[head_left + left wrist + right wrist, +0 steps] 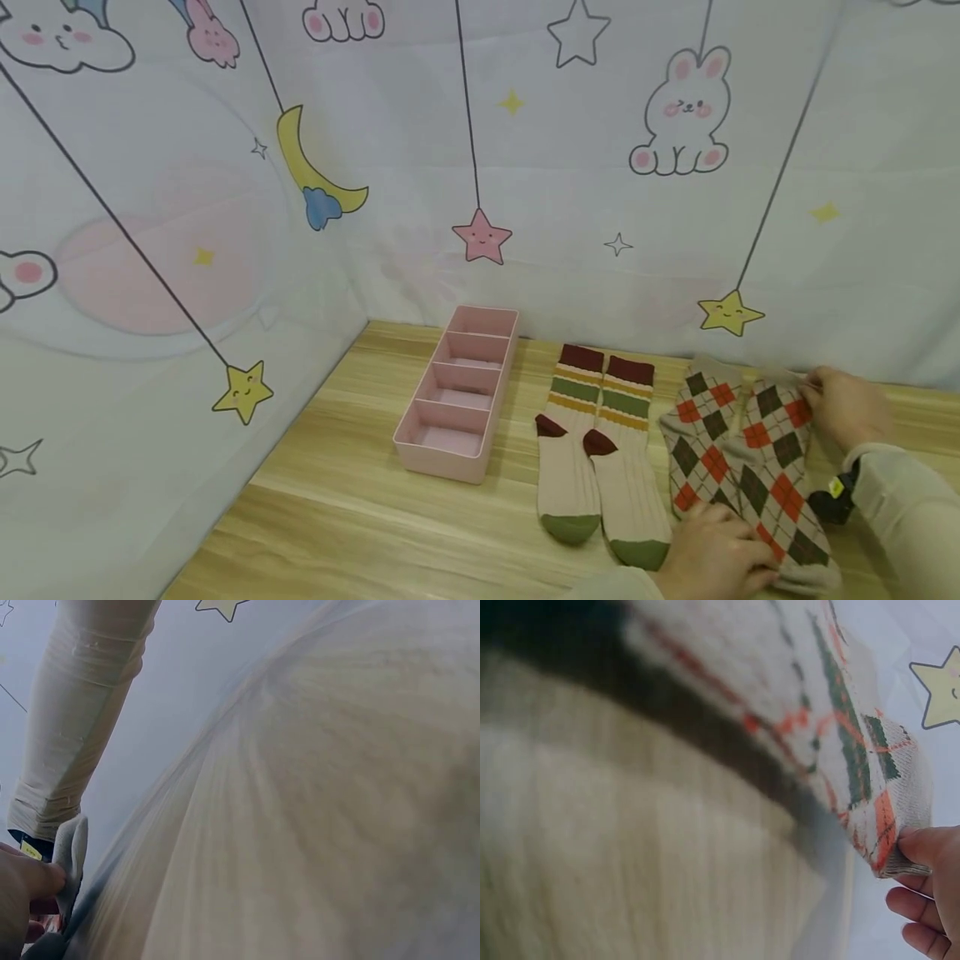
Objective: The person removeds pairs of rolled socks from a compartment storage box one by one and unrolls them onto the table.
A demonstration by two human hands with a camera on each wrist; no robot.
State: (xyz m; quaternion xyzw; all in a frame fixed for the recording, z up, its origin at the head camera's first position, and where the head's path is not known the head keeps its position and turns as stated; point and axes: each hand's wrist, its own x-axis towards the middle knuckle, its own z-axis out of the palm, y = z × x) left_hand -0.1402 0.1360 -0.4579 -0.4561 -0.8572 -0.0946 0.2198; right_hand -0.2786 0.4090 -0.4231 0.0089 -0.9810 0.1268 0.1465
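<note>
Two beige argyle socks with red and dark green diamonds lie side by side at the right of the table: a left argyle sock (702, 450) and a right argyle sock (786, 492). My right hand (851, 408) pinches the cuff of the right one between thumb and fingers; its ribbed edge (909, 862) shows in the right wrist view. My left hand (716, 557) is low over the socks' toe ends and covers the left sock's toe. In the left wrist view its fingers (30, 881) hold a folded beige edge of sock (72, 855).
Left of the argyle pair lie two cream striped socks (567, 467) (630, 483) with maroon cuffs and heels and green toes. Further left stands a pink divided box (442, 468) with several compartments. A printed cloth wall (555, 275) borders the wooden table (322, 483) behind and left.
</note>
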